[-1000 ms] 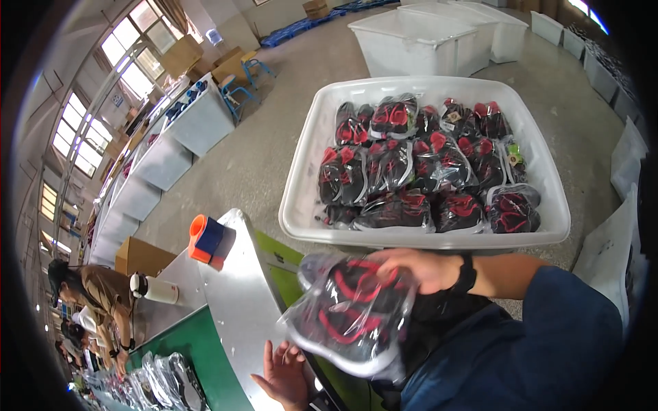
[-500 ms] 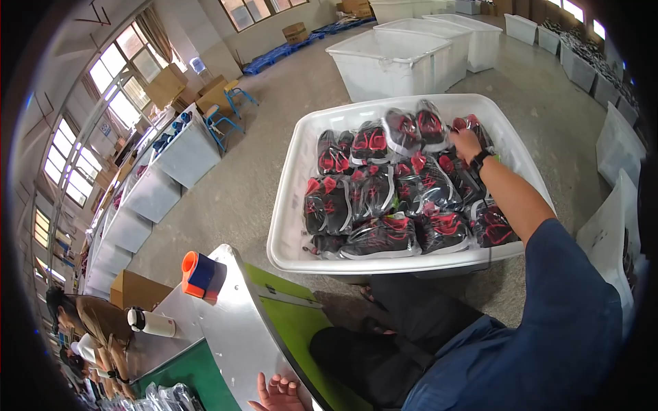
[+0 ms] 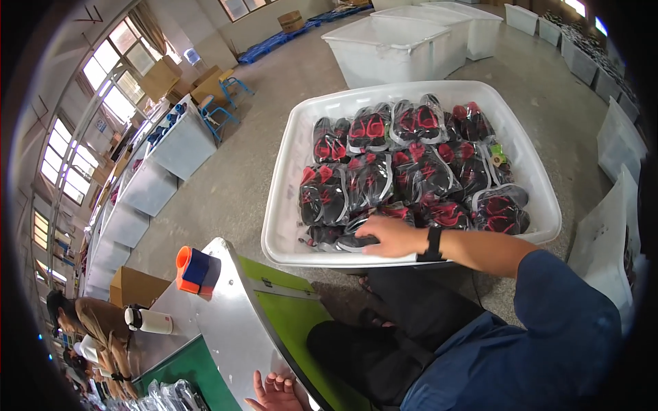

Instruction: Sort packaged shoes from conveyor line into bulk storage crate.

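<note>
A deep white plastic tub (image 3: 274, 226) holds several rows of black-and-red sneakers (image 3: 418, 171), in pairs inside clear plastic bags. My right hand (image 3: 392, 236) reaches over the tub's near edge, with a black band at the wrist. Its fingers are apart and come down on a bagged sneaker (image 3: 353, 240) in the nearest row, partly covering it; no firm grip shows. At the lower edge my left hand (image 3: 275, 394) rests palm up beside the metal tabletop (image 3: 229, 322), fingers loosely curled and apart, with nothing in it.
An orange-and-blue tape dispenser (image 3: 195, 269) and a white bottle (image 3: 152, 320) stand on the table at left. Nearby, a person in brown (image 3: 103, 318) works. Large white tubs (image 3: 384, 51) stand beyond, more line the left, and a blue stool (image 3: 216, 116) stands there.
My right hand has left the far right sneakers and come nearer and leftward to the front row. The far pair it was touching now lies in the row. The left hand stays put.
</note>
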Demonstrator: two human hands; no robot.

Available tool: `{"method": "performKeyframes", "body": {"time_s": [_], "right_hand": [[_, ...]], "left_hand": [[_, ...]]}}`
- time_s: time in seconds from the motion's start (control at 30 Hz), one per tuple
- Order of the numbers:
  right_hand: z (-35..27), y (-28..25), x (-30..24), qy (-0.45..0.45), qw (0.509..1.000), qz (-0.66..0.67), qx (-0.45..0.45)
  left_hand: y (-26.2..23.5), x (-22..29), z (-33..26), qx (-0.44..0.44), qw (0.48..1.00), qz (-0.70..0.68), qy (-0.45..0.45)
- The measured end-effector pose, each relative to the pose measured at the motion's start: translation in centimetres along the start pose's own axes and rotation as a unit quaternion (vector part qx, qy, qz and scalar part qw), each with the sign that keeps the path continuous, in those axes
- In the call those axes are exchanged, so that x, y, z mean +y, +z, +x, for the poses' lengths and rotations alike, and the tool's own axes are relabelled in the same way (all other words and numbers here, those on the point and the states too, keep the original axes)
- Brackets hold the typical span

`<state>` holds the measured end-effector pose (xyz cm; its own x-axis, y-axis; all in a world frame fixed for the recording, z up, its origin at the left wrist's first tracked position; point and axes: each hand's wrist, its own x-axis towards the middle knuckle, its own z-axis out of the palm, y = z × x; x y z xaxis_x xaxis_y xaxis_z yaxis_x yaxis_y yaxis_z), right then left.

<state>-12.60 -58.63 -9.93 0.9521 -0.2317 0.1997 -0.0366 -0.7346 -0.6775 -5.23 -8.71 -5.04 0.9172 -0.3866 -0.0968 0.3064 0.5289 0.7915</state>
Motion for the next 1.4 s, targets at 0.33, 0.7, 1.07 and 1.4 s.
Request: {"method": "performKeyframes", "body": {"time_s": [0.33,0.7,1.07,1.4], "right_hand": [[-0.5,6.8,-5.8,-0.019,0.98,-0.2,0.006],[-0.5,8.1,-5.7,-0.02,0.978,-0.205,0.038],[0.2,9.5,-5.7,0.005,0.978,-0.21,-0.001],[-0.8,9.6,-4.5,0.011,0.976,-0.216,0.013]], "left_hand": [[-1.2,-0.2,0.6,0.034,0.998,-0.05,0.0],[-5.4,6.8,1.6,0.072,0.996,0.038,0.029],[-25.9,19.8,3.4,0.404,0.559,0.701,0.185],[-15.7,12.1,1.5,0.337,0.468,0.81,0.107]]}}
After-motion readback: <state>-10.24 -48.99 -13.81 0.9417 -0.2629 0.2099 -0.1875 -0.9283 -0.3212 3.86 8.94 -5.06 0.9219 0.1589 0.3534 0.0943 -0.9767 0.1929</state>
